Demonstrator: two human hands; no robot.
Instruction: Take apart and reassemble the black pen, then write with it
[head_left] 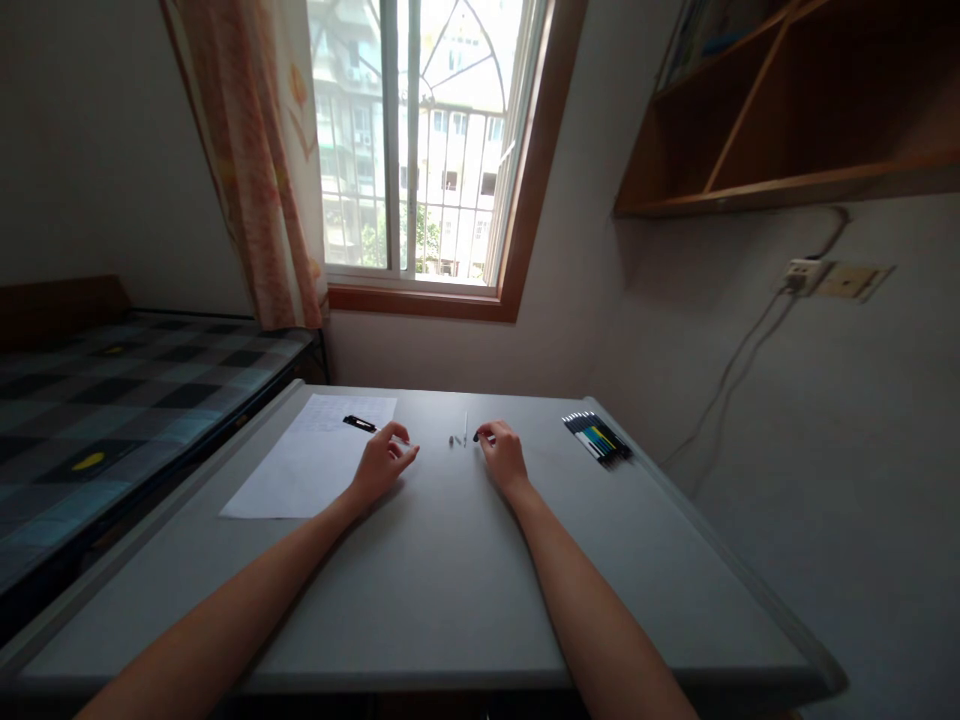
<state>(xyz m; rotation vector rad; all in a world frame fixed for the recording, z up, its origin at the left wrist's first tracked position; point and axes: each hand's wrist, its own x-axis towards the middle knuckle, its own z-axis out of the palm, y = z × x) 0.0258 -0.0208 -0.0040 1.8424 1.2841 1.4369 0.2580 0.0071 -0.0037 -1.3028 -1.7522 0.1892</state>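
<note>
My left hand (384, 458) has its fingers closed around a pen barrel (360, 424) with a black end, which points up and left over the white paper (289, 475). In the fingertips of my right hand (502, 452) is a small black pen part (477, 437). Between the hands, a thin clear refill (465, 428) lies on the grey table (450, 570). Small pen pieces (452, 441) rest just left of the refill, too small to make out well.
A row of several black pens (598, 440) with coloured labels lies at the table's right side. Beyond the table stand a bed (150, 390) at left and a window at the back. Cables (731, 365) hang from a wall socket at right.
</note>
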